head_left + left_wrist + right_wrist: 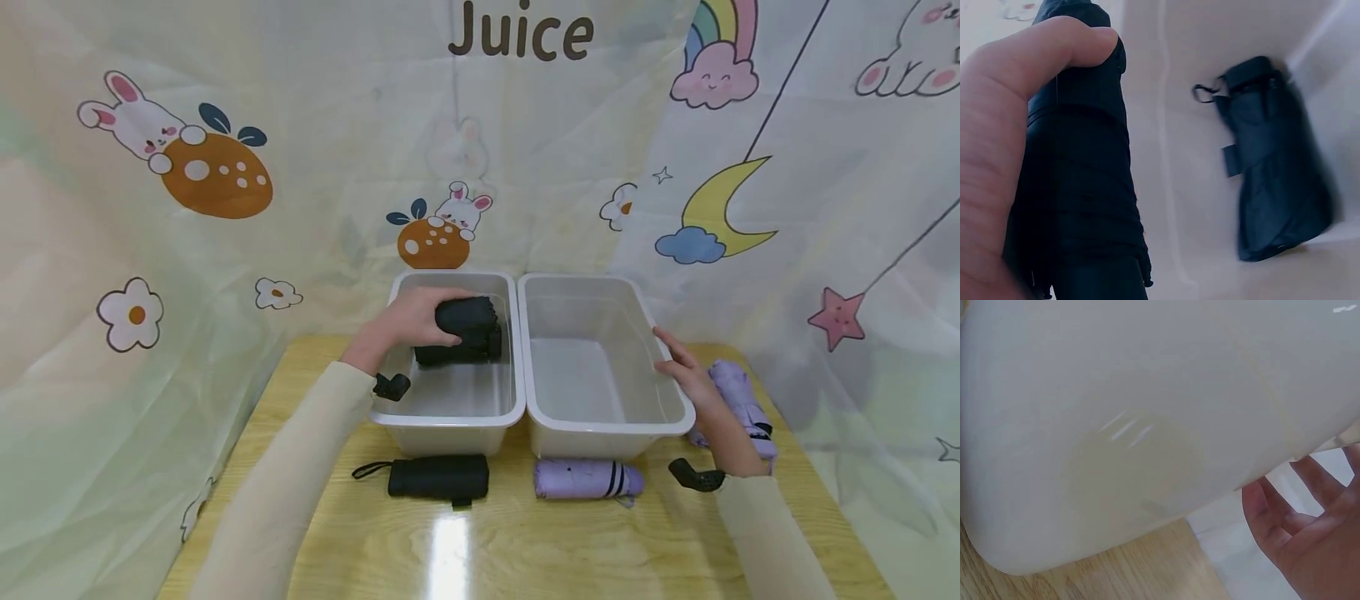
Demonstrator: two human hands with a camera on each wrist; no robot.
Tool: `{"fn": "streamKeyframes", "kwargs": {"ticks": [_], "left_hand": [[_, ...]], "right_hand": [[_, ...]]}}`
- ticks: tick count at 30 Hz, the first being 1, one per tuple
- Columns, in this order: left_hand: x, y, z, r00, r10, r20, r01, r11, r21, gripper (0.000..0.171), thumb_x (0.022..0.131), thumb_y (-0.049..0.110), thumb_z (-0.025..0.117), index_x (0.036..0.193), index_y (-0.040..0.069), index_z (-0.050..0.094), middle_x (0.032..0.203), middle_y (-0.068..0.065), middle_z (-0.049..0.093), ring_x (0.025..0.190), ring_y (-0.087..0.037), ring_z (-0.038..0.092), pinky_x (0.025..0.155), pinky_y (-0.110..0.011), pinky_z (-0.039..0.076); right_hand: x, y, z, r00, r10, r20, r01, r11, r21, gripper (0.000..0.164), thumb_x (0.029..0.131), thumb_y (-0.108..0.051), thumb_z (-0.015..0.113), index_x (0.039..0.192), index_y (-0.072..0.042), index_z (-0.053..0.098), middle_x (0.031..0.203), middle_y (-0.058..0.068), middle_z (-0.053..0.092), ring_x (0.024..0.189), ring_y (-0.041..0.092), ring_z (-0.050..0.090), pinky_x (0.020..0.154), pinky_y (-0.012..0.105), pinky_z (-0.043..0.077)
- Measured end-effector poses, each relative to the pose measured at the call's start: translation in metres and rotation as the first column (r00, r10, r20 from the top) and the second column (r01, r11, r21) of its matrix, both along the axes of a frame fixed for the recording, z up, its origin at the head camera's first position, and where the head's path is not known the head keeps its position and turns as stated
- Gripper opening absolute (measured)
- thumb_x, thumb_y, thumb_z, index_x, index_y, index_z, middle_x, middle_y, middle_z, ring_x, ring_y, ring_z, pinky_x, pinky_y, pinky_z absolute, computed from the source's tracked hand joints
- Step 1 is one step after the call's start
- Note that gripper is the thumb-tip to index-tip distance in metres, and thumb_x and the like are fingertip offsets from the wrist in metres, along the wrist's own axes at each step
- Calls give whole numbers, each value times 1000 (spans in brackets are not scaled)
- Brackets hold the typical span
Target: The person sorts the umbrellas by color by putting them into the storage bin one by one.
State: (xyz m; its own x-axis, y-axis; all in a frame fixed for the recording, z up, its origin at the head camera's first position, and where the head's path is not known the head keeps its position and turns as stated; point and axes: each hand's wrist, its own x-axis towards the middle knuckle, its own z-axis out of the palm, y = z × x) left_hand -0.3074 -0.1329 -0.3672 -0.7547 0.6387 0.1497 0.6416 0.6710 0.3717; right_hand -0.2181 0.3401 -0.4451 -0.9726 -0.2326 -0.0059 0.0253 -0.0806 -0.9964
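My left hand [414, 316] grips a folded black umbrella [467, 315] over the left white bin [447, 421]. In the left wrist view its thumb lies across the umbrella's upper end. A second folded black umbrella [1279, 162], with a small wrist loop, lies on that bin's floor. My right hand [693, 379] is at the right rim of the right white bin [607, 428], fingertips touching the edge. The right wrist view shows those fingers [1316, 481] spread along the rim from outside. Nothing lies inside the right bin.
On the wooden table [375, 550], a black folded umbrella [438, 477] lies before the left bin and a purple one [577, 480] before the right bin. Another purple umbrella [735, 396] lies beyond my right wrist. A printed cloth [337, 167] hangs behind the bins.
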Motion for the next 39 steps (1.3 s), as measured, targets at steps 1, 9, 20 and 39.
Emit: {"fn": "streamKeyframes", "kwargs": {"ticks": [1, 9, 20, 39], "left_hand": [[-2, 3, -3, 1000, 10, 7, -10, 1000, -12, 74, 75, 39, 81, 142, 29, 51, 133, 6, 57, 107, -18, 53, 92, -39, 42], [-10, 18, -32, 995, 61, 81, -50, 990, -132, 79, 75, 38, 83, 145, 34, 47, 131, -1, 58, 105, -21, 54, 84, -43, 44], [-12, 31, -53, 968, 139, 210, -85, 966, -246, 80, 72, 31, 86, 143, 39, 49, 136, -3, 54, 103, -19, 52, 84, -39, 45], [-33, 40, -84, 921, 135, 364, -34, 962, -271, 74, 73, 7, 86, 138, 30, 57, 145, -8, 46, 130, -26, 42, 94, -36, 45]], "right_hand": [[0, 0, 1, 1000, -3, 1, 3, 1000, -6, 63, 104, -10, 43, 158, -22, 12, 157, 16, 7, 111, 14, 52, 80, 30, 52], [1, 1, 2, 1000, -1, -2, 1, 1000, 16, 63, 105, -10, 42, 158, -21, 11, 159, 17, 3, 112, 14, 50, 79, 30, 52], [3, -3, -2, 1000, 12, 3, -12, 999, -31, 63, 105, -8, 41, 158, -21, 11, 155, 11, 12, 112, 13, 51, 81, 31, 52], [3, -2, 2, 1000, -12, -6, 12, 1000, -6, 63, 105, -9, 41, 158, -19, 10, 158, 15, 7, 113, 13, 51, 81, 31, 52]]}}
